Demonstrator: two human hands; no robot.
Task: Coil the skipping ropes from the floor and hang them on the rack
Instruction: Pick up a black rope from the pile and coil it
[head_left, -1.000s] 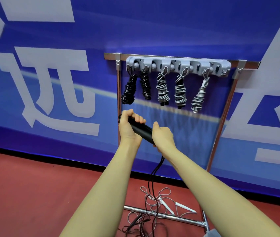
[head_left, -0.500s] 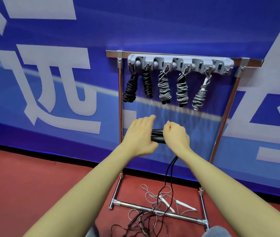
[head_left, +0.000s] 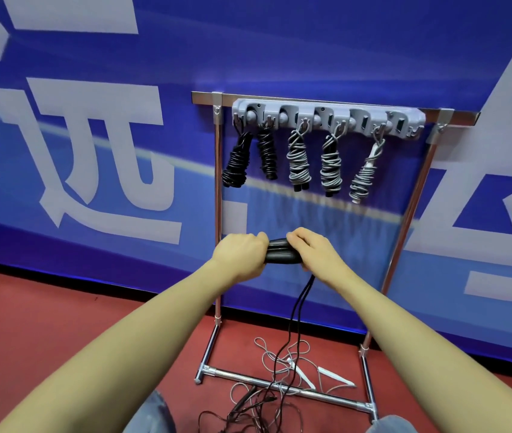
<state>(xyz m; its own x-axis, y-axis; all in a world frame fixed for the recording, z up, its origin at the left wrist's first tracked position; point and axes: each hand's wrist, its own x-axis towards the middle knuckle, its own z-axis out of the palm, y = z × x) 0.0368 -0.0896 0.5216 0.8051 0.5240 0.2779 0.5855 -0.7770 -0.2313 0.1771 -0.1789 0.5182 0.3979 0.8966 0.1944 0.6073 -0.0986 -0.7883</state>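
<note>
Black rope handles (head_left: 281, 252) in front of rack (head_left: 328, 115), below its 5 hung coils; L hand (head_left: 242, 256) & R hand (head_left: 314, 253) each grip an end, cord hanging to floor tangle (head_left: 267, 392).

The wall (head_left: 279, 51) is blue with large pale grey-white characters and a thin yellowish stripe. The floor (head_left: 61, 323) is red. The rack (head_left: 217, 214) is shiny silver, its hook bar (head_left: 326, 115) grey. Two hung coils (head_left: 237, 164) at 9 o'clock are black, three coils (head_left: 331, 167) toward 3 o'clock grey. The handles (head_left: 279, 253) are black.
</note>
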